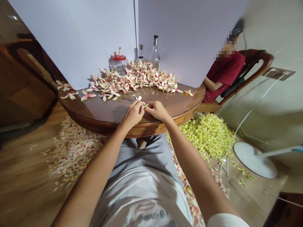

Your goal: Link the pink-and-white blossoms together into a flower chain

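Over the front part of the round glass-topped table (99, 108), my left hand (134, 113) and my right hand (157, 110) are close together with fingers pinched. Between them is a small pale yellow-green flower (145, 105), partly covered by the fingers of both hands. A white and yellowish petal piece (138, 97) shows just beyond my left fingertips; whether it is joined to the flower I cannot tell. Behind the hands lies a heap of pink, white and green flowers (139, 75). A few single pink-tipped flowers (88, 95) lie to the left.
A red-lidded jar (118, 64) and two glass bottles (154, 53) stand behind the heap. Yellow rubber bands (188, 93) lie at right. Floor piles are pink-white (75, 151) and yellow-green (208, 135). A person in red (224, 72) sits right, near a white round base (254, 159) and cables.
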Available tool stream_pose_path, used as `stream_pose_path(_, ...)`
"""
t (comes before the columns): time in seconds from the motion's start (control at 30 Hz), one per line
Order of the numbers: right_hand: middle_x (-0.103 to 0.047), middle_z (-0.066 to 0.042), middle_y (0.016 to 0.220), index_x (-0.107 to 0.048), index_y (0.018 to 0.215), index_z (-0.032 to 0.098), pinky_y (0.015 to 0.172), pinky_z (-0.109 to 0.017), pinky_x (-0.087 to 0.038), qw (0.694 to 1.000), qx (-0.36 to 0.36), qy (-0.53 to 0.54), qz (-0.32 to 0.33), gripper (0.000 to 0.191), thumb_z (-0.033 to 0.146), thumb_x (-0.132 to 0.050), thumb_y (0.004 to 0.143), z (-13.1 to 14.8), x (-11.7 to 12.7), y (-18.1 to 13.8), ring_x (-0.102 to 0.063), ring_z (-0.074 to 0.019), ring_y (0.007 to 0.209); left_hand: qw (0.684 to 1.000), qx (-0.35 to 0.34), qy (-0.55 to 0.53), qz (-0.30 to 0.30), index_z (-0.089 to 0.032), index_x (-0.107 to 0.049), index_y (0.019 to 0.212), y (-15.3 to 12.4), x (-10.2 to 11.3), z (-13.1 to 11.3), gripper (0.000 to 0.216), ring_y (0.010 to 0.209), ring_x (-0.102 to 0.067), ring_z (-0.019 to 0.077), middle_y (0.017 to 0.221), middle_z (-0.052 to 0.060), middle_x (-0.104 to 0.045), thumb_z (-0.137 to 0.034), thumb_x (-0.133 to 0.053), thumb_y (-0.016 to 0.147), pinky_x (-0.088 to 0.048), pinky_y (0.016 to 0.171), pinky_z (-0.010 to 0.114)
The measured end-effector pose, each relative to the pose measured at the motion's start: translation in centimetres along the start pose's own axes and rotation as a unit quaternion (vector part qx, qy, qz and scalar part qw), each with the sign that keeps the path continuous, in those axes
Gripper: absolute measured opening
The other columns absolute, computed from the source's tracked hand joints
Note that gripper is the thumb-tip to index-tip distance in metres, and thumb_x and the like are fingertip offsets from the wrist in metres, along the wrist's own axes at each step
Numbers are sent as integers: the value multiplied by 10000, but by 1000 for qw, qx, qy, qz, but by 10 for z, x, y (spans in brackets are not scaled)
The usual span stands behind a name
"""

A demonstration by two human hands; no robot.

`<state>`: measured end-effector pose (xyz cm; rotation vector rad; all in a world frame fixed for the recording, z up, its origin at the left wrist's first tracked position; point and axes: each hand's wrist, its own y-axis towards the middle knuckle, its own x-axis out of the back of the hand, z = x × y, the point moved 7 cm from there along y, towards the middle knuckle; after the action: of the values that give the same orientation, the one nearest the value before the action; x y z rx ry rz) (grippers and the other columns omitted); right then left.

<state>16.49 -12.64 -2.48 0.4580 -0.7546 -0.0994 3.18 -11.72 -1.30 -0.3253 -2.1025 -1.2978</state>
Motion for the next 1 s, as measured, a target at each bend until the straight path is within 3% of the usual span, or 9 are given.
stream_pose_path(0.3, -575, 42, 666, -611, 743, 144, 632, -270, -492, 999, -15, 12, 31, 395, 452, -644, 988, -9, -4, 2, -572, -124, 619, 997, -27, 22, 66, -156, -568, 831, 3, -2, 7, 186, 765, -571, 150, 854, 14, -594, -195, -540, 1011, -491, 751, 299)
stream_pose_path(0.6, -550, 50, 653, -598, 724, 144, 619, -260, -480, 999, -26, 9, 34, 368, 408, -679, 968, -9, -3, 2, -553, -118, 611, 987, -84, 66, 119, -155, -609, 820, 6, -7, 3, 183, 846, -588, 186, 848, 28, -608, -126, -532, 984, -497, 821, 339)
stream_pose_path(0.8, -529, 53, 641, -561, 671, 156, 654, -272, -465, 999, -42, 3, -5, 379, 388, -733, 916, -6, 1, 2, -540, -125, 632, 990, -103, 71, 65, -203, -570, 762, 2, 3, -8, 207, 881, -582, 236, 810, 60, -611, -89, -521, 929, -481, 827, 345)
stream_pose_path(1.0, -503, 60, 638, -556, 693, 152, 593, -246, -447, 993, -80, 67, -52, 386, 400, -695, 954, -17, 8, 3, -508, -105, 585, 993, -43, 74, -77, -227, -484, 722, -2, 29, -3, 236, 811, -558, 219, 747, 41, -558, -94, -531, 912, -433, 760, 327)
